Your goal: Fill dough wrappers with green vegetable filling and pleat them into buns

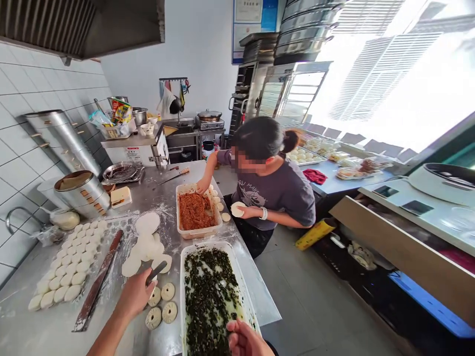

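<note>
closest in, the right hand [249,340] is at the near right side of a white tray [182,282], fingers curled toward the thumb; i cannot tell whether that grip holds anything. the left hand [134,294] has its grip closed around a dark tool [159,270], whose end sticks out over the thin dough rounds [144,247], perhaps held so to keep it ready for use. four pleated buns [169,312] sit together on the desk [261,296], between that hand and the tray, probably grouped there to stay within reach. the tray holds a chopped dark-green mixture [208,282], thinner in patches where the white bottom shows. just beyond it, a tub [198,235] holds a reddish-brown mixture [195,210]; a co-worker's hand [203,186] reaches in, while their other hand [249,211] holds a dough round. off to the left, behind a brown wooden strip [98,282], small dough pieces [70,262] stand in close rows, likely to save space.
</note>
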A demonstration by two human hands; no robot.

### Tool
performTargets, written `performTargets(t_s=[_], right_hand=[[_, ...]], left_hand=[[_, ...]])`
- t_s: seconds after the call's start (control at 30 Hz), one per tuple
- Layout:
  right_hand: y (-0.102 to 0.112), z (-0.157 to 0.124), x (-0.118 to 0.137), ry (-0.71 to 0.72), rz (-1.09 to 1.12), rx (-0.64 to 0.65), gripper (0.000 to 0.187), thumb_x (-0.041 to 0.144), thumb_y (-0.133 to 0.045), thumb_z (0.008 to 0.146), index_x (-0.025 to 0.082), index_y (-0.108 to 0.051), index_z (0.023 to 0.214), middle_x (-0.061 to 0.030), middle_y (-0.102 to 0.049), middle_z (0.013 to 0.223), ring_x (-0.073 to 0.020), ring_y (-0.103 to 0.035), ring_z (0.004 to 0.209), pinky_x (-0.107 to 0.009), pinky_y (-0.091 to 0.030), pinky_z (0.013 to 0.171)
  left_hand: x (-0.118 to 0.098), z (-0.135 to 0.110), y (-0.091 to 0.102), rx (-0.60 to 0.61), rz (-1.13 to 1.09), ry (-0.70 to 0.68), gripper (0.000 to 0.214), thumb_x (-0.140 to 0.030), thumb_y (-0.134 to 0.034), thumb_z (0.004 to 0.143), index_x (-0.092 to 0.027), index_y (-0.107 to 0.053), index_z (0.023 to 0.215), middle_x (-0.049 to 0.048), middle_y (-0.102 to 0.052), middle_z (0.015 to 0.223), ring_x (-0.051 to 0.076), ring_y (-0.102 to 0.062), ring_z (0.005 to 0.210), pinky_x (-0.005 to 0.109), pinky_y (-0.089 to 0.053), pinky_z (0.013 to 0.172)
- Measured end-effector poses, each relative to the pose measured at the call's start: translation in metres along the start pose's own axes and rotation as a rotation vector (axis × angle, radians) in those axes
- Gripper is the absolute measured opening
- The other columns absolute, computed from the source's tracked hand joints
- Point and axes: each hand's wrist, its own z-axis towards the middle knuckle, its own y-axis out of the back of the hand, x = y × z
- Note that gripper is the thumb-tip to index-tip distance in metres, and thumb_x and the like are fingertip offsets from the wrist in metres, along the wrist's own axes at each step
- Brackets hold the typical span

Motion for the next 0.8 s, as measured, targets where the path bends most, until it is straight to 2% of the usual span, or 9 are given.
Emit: performTargets(t_s=[0.1,0.2,0.27,0.33,0.47,0.57,0.63,0.7,0.8], right_hand=[[-0.027,0.002,-0.003,-0.075,-0.047,0.123,0.044,0.057,-0.076,0.079,0.014,-0.069,0.081,-0.0034,-0.068,0.062,-0.0101,-0.060,0.049,-0.016,-0.040,0.044],[-0.053,-0.002,-0.006,-0.152,-0.037,0.344,0.063,0.072,-0.066,0.080,0.012,-0.073,0.097,-0.0138,-0.078,0.092,-0.0214,-0.073,0.081,-0.028,-0.057,0.071],[-0.066,-0.012,-0.004,-0.100,0.068,0.504,0.074,0.078,-0.064,0.078,0.016,-0.070,0.118,-0.0153,-0.073,0.121,-0.0270,-0.069,0.108,-0.035,-0.055,0.090],[-0.073,-0.023,-0.001,0.006,0.154,0.550,0.073,0.075,-0.065,0.079,0.021,-0.066,0.128,-0.0124,-0.068,0.133,-0.0270,-0.064,0.120,-0.036,-0.052,0.097],[-0.068,-0.034,0.003,0.100,0.040,0.483,0.056,0.058,-0.065,0.089,0.019,-0.066,0.129,-0.0133,-0.072,0.123,-0.0255,-0.068,0.106,-0.036,-0.053,0.089],[-0.057,-0.032,-0.001,0.113,-0.136,0.461,0.051,0.053,-0.073,0.086,0.018,-0.068,0.124,-0.0107,-0.075,0.107,-0.0228,-0.068,0.093,-0.033,-0.052,0.080],[-0.051,-0.029,-0.004,0.142,-0.255,0.454,0.049,0.051,-0.078,0.082,0.018,-0.071,0.117,-0.0075,-0.075,0.095,-0.0196,-0.066,0.083,-0.029,-0.050,0.074],[-0.047,-0.028,-0.004,0.182,-0.320,0.436,0.048,0.053,-0.077,0.081,0.017,-0.072,0.112,-0.0061,-0.074,0.088,-0.0177,-0.063,0.076,-0.028,-0.048,0.069],[-0.045,-0.030,-0.001,0.238,-0.339,0.422,0.047,0.054,-0.074,0.083,0.016,-0.073,0.111,-0.0060,-0.073,0.087,-0.0166,-0.060,0.073,-0.028,-0.047,0.067]], left_hand=[[-0.040,-0.037,0.009,0.035,-0.122,-0.084,0.032,-0.050,-0.049,0.093,-0.025,-0.064,0.106,-0.0002,-0.072,0.080,0.018,-0.067,0.078,0.026,-0.049,0.072],[-0.079,-0.071,-0.001,0.061,-0.394,-0.097,0.041,-0.061,-0.051,0.091,-0.023,-0.065,0.099,0.0001,-0.071,0.081,0.017,-0.065,0.075,0.024,-0.049,0.067],[-0.097,-0.087,-0.015,0.122,-0.534,-0.085,0.046,-0.064,-0.054,0.089,-0.021,-0.066,0.101,0.0023,-0.072,0.085,0.019,-0.066,0.079,0.025,-0.052,0.070],[-0.108,-0.096,-0.029,0.168,-0.558,-0.064,0.049,-0.065,-0.056,0.087,-0.020,-0.068,0.100,0.0045,-0.074,0.086,0.021,-0.068,0.082,0.027,-0.054,0.075],[-0.120,-0.101,-0.035,0.234,-0.554,-0.043,0.053,-0.065,-0.057,0.087,-0.019,-0.069,0.111,0.0075,-0.076,0.097,0.024,-0.070,0.094,0.029,-0.055,0.083],[-0.126,-0.098,-0.031,0.302,-0.557,-0.076,0.050,-0.060,-0.059,0.086,-0.019,-0.070,0.111,0.0075,-0.077,0.099,0.024,-0.070,0.095,0.027,-0.054,0.082],[-0.129,-0.097,-0.031,0.264,-0.505,-0.096,0.045,-0.060,-0.058,0.087,-0.018,-0.073,0.096,0.0062,-0.076,0.088,0.021,-0.068,0.085,0.024,-0.052,0.074],[-0.130,-0.098,-0.034,0.171,-0.474,-0.102,0.046,-0.060,-0.056,0.088,-0.017,-0.071,0.083,0.0049,-0.074,0.078,0.018,-0.065,0.074,0.022,-0.049,0.066],[-0.131,-0.103,-0.041,0.095,-0.489,-0.099,0.047,-0.061,-0.054,0.090,-0.017,-0.070,0.083,0.0037,-0.072,0.075,0.016,-0.063,0.070,0.021,-0.047,0.063]])
